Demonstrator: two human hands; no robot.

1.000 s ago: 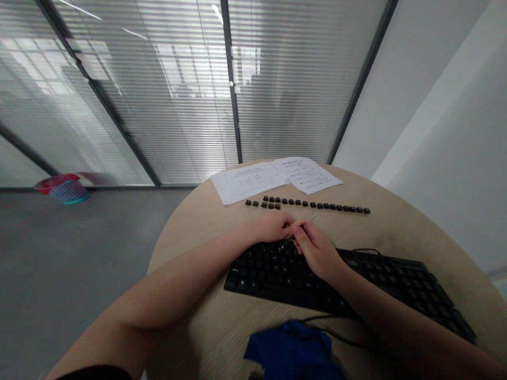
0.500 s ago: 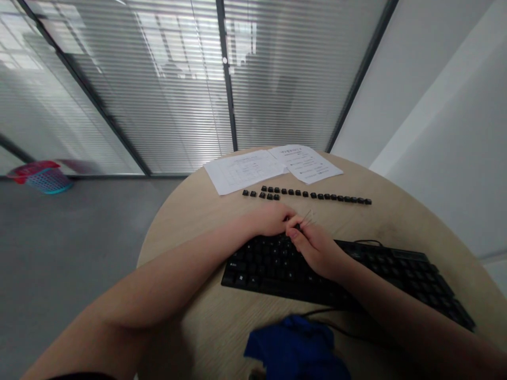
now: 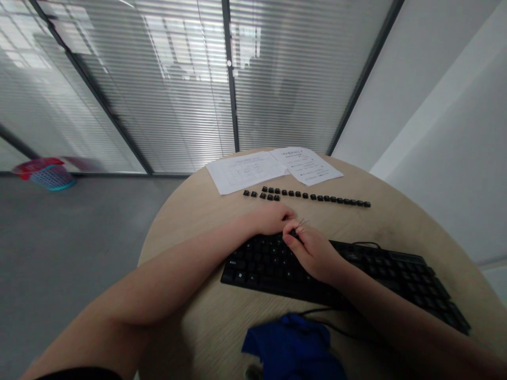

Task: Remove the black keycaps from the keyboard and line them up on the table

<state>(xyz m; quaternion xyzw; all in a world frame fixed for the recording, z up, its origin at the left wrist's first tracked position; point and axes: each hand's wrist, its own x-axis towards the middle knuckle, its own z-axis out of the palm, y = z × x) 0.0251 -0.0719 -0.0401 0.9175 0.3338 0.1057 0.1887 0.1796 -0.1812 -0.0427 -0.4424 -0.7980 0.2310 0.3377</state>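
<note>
A black keyboard (image 3: 253, 264) lies slightly slanted on the round table, beneath both hands. My right hand (image 3: 312, 253) is closed above its upper left part, thumb and fingers pinched on a tool with thin wires (image 3: 303, 224) that looks like a wire keycap puller. At the keyboard's far edge rests my left hand (image 3: 273, 217), its fingers curled and almost touching the right fingertips; what they grip is hidden. Loose black keycaps (image 3: 304, 195) stand in a long row beyond the hands, with a shorter row (image 3: 270, 197) in front at the left.
Two printed sheets (image 3: 247, 171) lie at the far side of the wooden table (image 3: 190, 232). A crumpled blue cloth (image 3: 295, 348) and a black cable (image 3: 336, 330) are at the near edge. A red and blue basket (image 3: 51, 175) stands on the floor by the blinds.
My right hand has shifted slightly left and its wires have tilted and moved with it. The left hand stays at the keyboard's far edge. The view has turned a little.
</note>
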